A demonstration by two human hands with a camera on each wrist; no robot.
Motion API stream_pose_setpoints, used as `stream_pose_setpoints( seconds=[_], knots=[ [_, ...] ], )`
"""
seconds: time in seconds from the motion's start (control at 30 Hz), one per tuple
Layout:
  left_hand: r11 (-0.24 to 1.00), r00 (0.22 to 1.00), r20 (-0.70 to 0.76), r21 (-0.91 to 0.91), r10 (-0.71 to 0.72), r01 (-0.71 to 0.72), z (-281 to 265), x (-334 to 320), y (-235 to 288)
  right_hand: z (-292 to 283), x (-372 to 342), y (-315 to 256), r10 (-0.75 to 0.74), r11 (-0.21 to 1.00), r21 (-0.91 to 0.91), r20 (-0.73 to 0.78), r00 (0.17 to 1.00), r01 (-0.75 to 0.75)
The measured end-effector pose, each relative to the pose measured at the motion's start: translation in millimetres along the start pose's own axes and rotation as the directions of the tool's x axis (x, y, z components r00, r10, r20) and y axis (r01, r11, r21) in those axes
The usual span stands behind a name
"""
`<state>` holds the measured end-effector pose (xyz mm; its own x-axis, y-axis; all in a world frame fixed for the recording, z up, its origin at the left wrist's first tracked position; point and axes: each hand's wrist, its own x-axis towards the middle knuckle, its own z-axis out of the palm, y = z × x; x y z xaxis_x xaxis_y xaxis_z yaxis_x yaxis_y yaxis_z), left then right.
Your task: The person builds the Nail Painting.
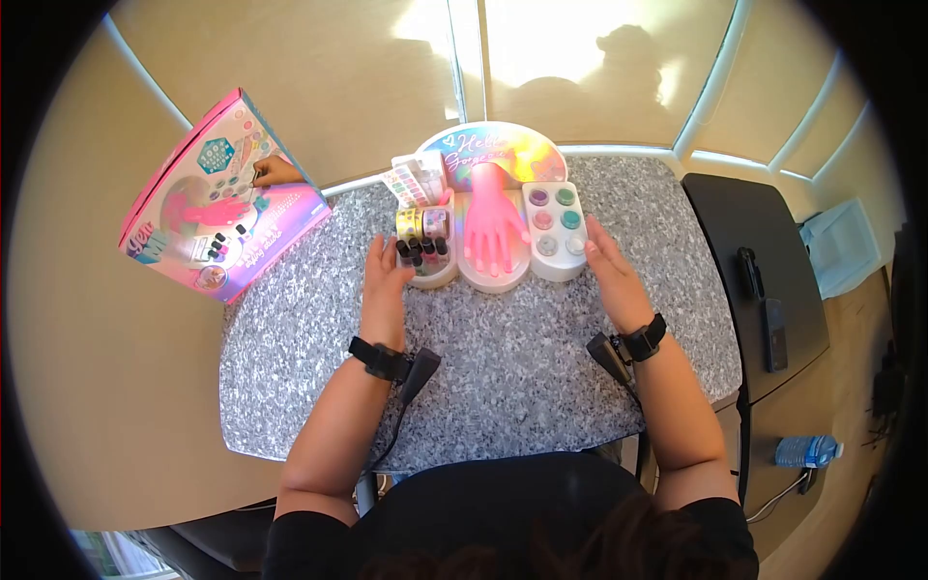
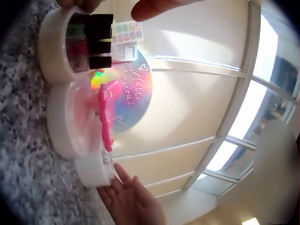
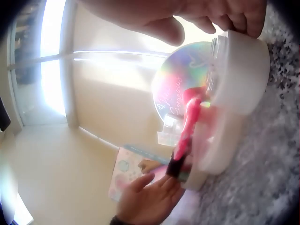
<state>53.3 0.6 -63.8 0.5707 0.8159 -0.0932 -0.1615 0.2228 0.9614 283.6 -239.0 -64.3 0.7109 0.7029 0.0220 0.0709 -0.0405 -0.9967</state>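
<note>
A white nail-art stand [image 1: 495, 282] sits at the back of the table between both hands. In its middle lies a pink toy hand [image 1: 495, 227], fingers toward the person. My left hand [image 1: 385, 295] rests at the left compartment, its fingers extended along the side. That compartment carries small black-capped nail polish bottles [image 2: 101, 42] and two patterned rolls [image 1: 410, 224]. On the opposite side, my right hand [image 1: 619, 280] has relaxed fingers against the outer wall of the right compartment [image 3: 246, 70], which holds several glitter pots [image 1: 556, 220]. Neither hand grips anything.
A rainbow "Hello Gorgeous" backboard [image 1: 530, 153] rises behind the stand, with press-on nail packs [image 1: 418, 179] at its left. The toy's box [image 1: 227, 203] leans at the table's left edge. A water bottle [image 1: 804, 451] and a black case [image 1: 749, 271] are at the right.
</note>
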Motion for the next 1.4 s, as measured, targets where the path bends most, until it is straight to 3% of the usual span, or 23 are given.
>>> stream_pose_setpoints(
  seconds=[0.03,0.2,0.3,0.37,0.43,0.53,0.57,0.6,0.67,0.73,0.8,1.4],
  knots=[
    [0.996,1.000,-0.007,0.089,0.016,-0.016,0,-6,0,-2,1,3,0.006,1.000,-0.006,0.004,1.000,-0.006],
    [0.999,1.000,-0.010,0.042,0.008,-0.008,-7,-25,1,-5,5,15,0.010,0.997,0.079,0.020,1.000,-0.011],
    [1.000,0.998,-0.056,0.017,-0.012,0.013,-17,-27,-1,-3,4,15,0.028,0.981,0.195,-0.053,0.998,-0.017],
    [0.999,0.995,-0.097,0.006,-0.037,0.037,-27,-27,3,-5,-2,10,0.043,0.966,0.259,-0.238,0.970,0.021],
    [0.998,0.970,-0.238,-0.012,-0.056,0.055,-37,-29,17,-16,-5,14,0.068,0.961,0.276,-0.293,0.954,0.017],
    [0.996,0.976,-0.208,-0.074,-0.056,0.041,-56,-36,21,-22,-15,26,0.099,0.941,0.336,-0.362,0.927,0.031],
    [0.995,0.958,-0.282,-0.100,-0.040,0.012,-49,-40,17,-23,-18,29,0.100,0.925,0.376,-0.379,0.920,0.054],
    [0.995,0.959,-0.282,-0.100,-0.037,0.009,-54,-42,14,-25,-20,29,0.097,0.925,0.376,-0.379,0.920,0.057],
    [0.994,0.990,-0.143,-0.103,0.014,-0.029,-66,-45,2,-29,-24,29,0.135,0.871,0.487,-0.351,0.926,0.058],
    [0.992,0.983,-0.186,-0.125,-0.001,-0.022,-50,-48,8,-29,-23,25,0.127,0.855,0.512,-0.363,0.923,0.084],
    [0.995,0.991,-0.118,-0.064,0.069,-0.077,-49,-49,6,-28,-24,21,0.121,0.837,0.536,-0.370,0.921,0.106],
    [0.992,0.981,-0.155,-0.017,0.118,-0.122,-48,-46,-5,-27,-24,15,0.101,0.855,0.509,-0.357,0.929,0.103]
  ],
)
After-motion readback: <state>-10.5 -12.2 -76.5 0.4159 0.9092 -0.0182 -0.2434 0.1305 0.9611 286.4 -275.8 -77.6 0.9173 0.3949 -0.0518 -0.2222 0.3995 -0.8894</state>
